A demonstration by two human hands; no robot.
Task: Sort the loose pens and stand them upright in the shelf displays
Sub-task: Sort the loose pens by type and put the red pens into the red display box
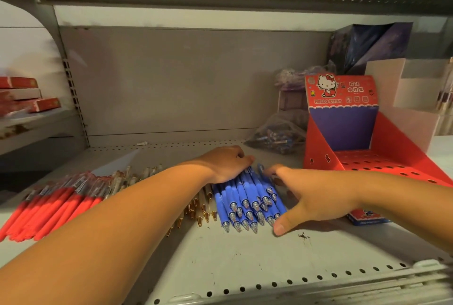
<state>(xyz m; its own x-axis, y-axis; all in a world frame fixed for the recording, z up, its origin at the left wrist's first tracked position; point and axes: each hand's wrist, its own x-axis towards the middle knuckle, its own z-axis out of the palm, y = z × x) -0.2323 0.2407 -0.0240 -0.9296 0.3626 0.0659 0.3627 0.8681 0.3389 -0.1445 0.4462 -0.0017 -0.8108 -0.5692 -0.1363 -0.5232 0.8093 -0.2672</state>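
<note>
Since the blue pens [247, 201] lie loose in a bunch on the shelf [245, 255], side by side with their clear tips toward the person, they look ready to roll and slide apart. Each pen is light, hard and smooth, so one alone is easy to lift, but a whole bunch can slip out like wet sticks. The left hand [228, 165] rests on top of the far ends of the bunch with its fingers bent down behind them, and I cannot tell if it grips any pen or only presses. The right hand [311, 199] is spread wide and loose, with its thumb low by the tips and its fingers against the right side of the bunch, holding nothing. The best plan, I think, is to squeeze the bunch from both sides around the fat blue middles, not the thin tips, and lift all of it at once. The red display box [318, 150] stands just to the right, with rows of holes [382, 165] in its floor for pens to stand in. Red pens [49, 204] and gold-tipped pens [196, 209] lie to the left.
</note>
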